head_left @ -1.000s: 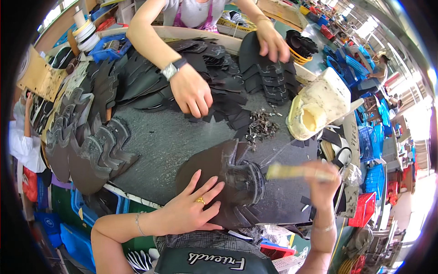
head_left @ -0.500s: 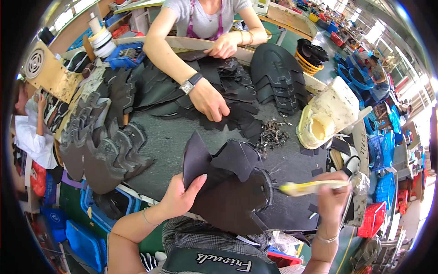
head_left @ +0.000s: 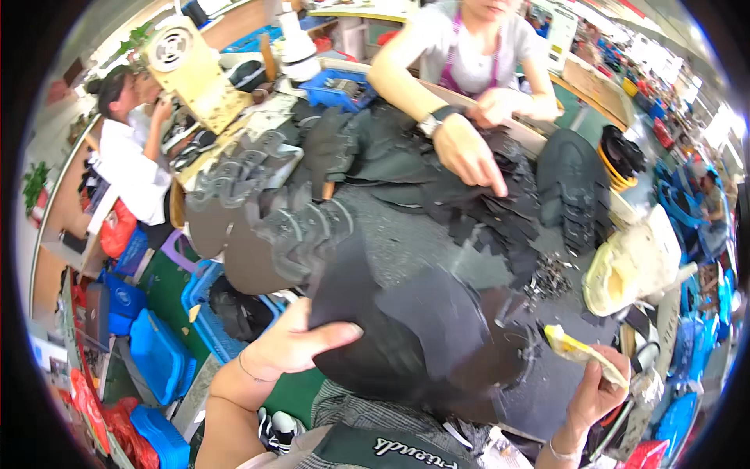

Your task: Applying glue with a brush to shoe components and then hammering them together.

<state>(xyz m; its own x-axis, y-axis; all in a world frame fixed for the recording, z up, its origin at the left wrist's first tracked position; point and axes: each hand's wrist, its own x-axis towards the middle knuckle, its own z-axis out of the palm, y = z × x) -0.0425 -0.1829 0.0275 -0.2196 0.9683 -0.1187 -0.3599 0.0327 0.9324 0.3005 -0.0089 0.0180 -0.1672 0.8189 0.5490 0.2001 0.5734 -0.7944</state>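
My left hand [head_left: 301,340] is closed on a black shoe-upper piece [head_left: 363,336], with the thumb on its upper face and the fingers hidden beneath. The piece is lifted and tilted at the near edge of the table, and its right part is smeared by motion. In my right hand [head_left: 600,391] is a pale brush [head_left: 578,349] with a yellow tip, pointing left. The brush is apart from the piece, over the right side of the dark tabletop [head_left: 555,391]. A crusted white glue container [head_left: 625,262] lies beyond it.
Across the table a co-worker's hand [head_left: 469,152] rests on piled black pieces [head_left: 406,172]. Stacked pieces [head_left: 258,242] lie at left, above a blue crate [head_left: 207,301]. More stacks [head_left: 574,187] and dark scraps [head_left: 551,277] are at right.
My view has swung left. The black piece has been raised off the tabletop in my left hand and swung leftward. The brush has drawn away from its edge to the right.
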